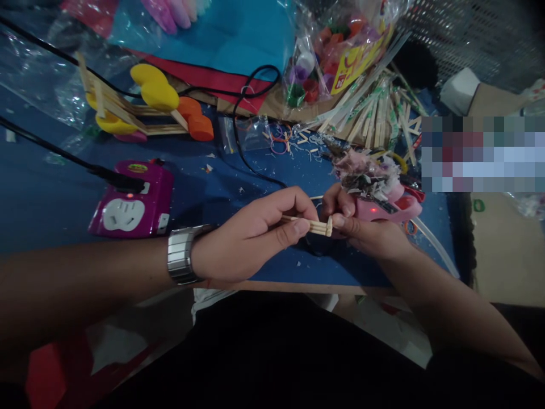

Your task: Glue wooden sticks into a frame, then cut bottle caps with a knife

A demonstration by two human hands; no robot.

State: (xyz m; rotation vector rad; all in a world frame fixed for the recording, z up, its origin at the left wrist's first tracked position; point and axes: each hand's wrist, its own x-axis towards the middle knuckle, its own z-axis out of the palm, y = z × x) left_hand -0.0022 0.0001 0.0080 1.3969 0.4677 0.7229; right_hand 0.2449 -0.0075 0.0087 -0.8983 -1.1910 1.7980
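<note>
A small bundle of thin wooden sticks (319,228) is pinched between the thumb and fingers of my left hand (255,233), above the blue tabletop. At the bundle's right end, a short light piece stands crosswise. My right hand (361,227) is closed there, thumb against that end and fingers curled; part of its grip is hidden. Just behind the right hand lies a pink glue gun (387,209) with a small red light lit. A clump of pinkish and grey scraps (368,173) covers its upper part.
A purple power strip (131,199) with a black plug sits at left. Behind it stands a stick frame (136,113) with yellow and orange caps. Bagged coloured caps (315,74) and loose sticks (374,116) lie at the back. A black cable (240,136) loops across the table (204,187).
</note>
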